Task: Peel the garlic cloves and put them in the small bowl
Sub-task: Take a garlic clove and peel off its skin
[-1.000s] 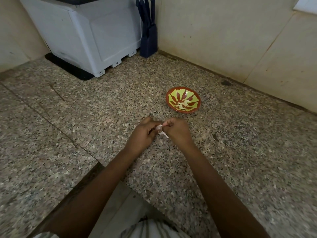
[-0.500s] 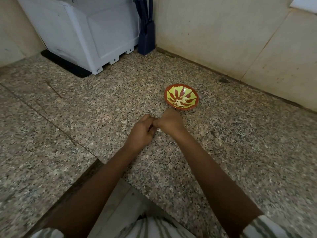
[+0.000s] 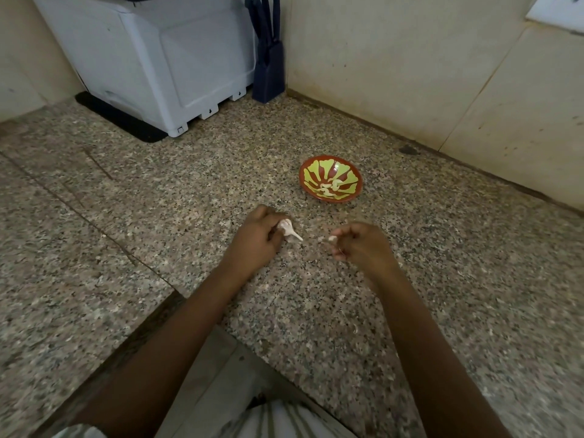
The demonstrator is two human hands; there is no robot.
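Left hand (image 3: 256, 243) curled round a garlic clove (image 3: 287, 228) with its papery tail jutting out; right hand (image 3: 363, 248) pinching a small pale scrap (image 3: 332, 238), skin or flesh unclear, both near the worktop (image 3: 189, 200), just short of the small bowl (image 3: 302, 181) with peeled cloves (image 3: 328, 188) inside. Probably light, firm and slick once bare, with brittle skin: best pinched across the plump middle, tail torn away.

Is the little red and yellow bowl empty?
No, several pale peeled cloves lie in the bottom of the bowl.
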